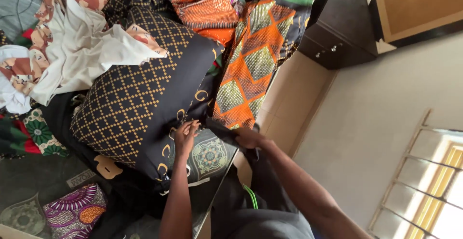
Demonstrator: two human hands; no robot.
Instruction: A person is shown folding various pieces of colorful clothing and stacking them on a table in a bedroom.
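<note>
The left hand (pixel 185 134) is closed on a fold of the black cloth with the gold lattice (pixel 140 94), fingers bunched and pinching its lower edge. The right hand (pixel 248 138) grips a dark strip of the same cloth just beside it, at the near edge of the bed (pixel 217 181); its fingers are mostly hidden, so how firm the hold is I cannot tell.

In the head view the black cloth lies over the heap in the middle of the bed. A white cloth (pixel 82 51) rests on its upper part, and an orange and green cloth (pixel 251 65) hangs along the bed's right edge, touching it.

Pulling the black cloth could drag both off the heap, since they overlap it. The pinch is small, so the fold could slip free.
</note>
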